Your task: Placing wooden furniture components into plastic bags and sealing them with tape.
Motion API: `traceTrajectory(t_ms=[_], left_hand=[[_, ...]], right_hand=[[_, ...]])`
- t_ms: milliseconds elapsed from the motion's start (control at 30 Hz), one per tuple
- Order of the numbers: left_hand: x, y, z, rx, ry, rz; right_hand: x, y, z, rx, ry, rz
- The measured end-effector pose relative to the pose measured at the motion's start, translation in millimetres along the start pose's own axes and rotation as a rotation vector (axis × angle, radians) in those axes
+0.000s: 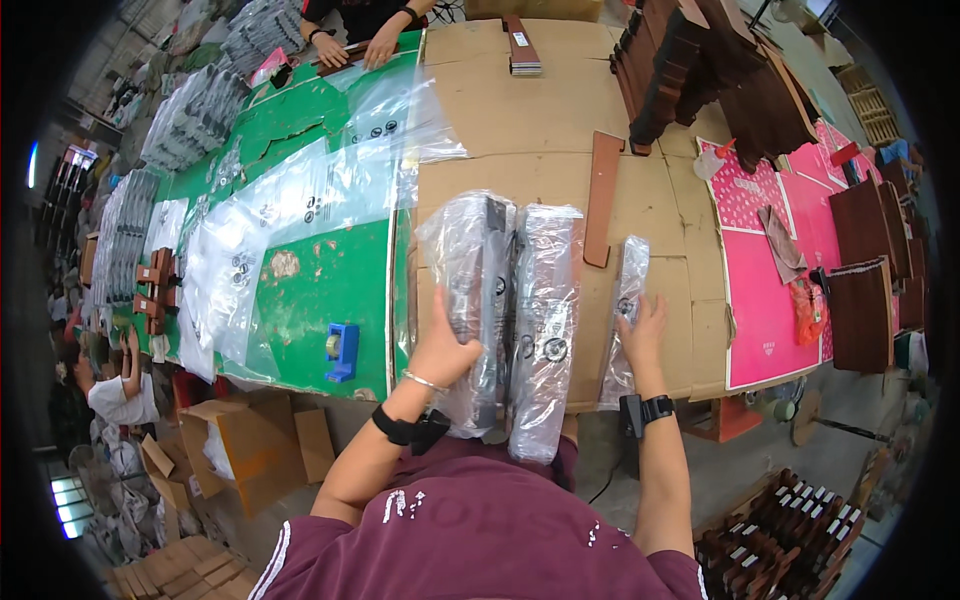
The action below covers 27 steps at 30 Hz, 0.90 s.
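Three wrapped packs: left bundle (468,260), middle bundle (548,310) and slim pack (626,290), laid lengthwise before the person; the slim one stands apart, to the right.
Bed: cardboard (470,100), the two bundles' near ends jutting past its near edge.
Left hand (445,340): half open, thumb spread over the left bundle, fingers along its outer side; how firmly it presses, I cannot tell.
Right hand (643,330): loosely curved, thumb on the slim pack's face, fingers by its right edge; whether it bears any weight, I cannot tell.
Handling, bundles: probably stiff and fairly heavy inside, the loose film slippery; best taken by both long sides near the middle, not by the slack plastic.
Handling, slim pack: likely lighter, rigid, easily pinched across its width; the film could tear at corners.
Beyond the packs: one bare brown strip (602,200).
Green side: clear bags (310,200), blue tape dispenser (342,352).
Far edge: a co-worker's hands (381,46) on a brown piece (345,60).
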State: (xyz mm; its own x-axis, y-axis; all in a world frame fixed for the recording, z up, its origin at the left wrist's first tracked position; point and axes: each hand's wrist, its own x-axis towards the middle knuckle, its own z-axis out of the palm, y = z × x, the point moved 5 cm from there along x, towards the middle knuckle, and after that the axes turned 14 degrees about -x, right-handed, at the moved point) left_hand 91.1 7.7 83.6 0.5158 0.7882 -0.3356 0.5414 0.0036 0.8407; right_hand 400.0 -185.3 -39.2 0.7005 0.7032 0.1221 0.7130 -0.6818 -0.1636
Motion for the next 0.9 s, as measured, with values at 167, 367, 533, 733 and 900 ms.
traceTrajectory(t_ms=[167, 367, 533, 733, 900], left_hand=[[-9.2, -17.3, -28.6, -0.697, -0.03, -0.051], [-41.6, 2.2, -64.3, -1.281, -0.39, 0.083], [-64.3, 15.0, -59.6, -1.783, -0.758, 0.014], [-78.5, 16.0, -67.0, -1.634, -0.971, -0.041], [-91.6, 4.7, -70.6, -1.514, -0.857, -0.178]], right_hand=[[17.2, -40.7, -64.9, 0.199, 0.198, -0.134], [19.4, -156.6, -143.9, 1.183, -0.329, -0.047], [-1.9, -263.5, -165.3, 1.426, -0.768, -0.06], [-16.6, -340.4, -173.9, 1.602, -0.864, -0.109], [-19.5, -353.8, -194.3, 1.187, -0.229, -0.214]])
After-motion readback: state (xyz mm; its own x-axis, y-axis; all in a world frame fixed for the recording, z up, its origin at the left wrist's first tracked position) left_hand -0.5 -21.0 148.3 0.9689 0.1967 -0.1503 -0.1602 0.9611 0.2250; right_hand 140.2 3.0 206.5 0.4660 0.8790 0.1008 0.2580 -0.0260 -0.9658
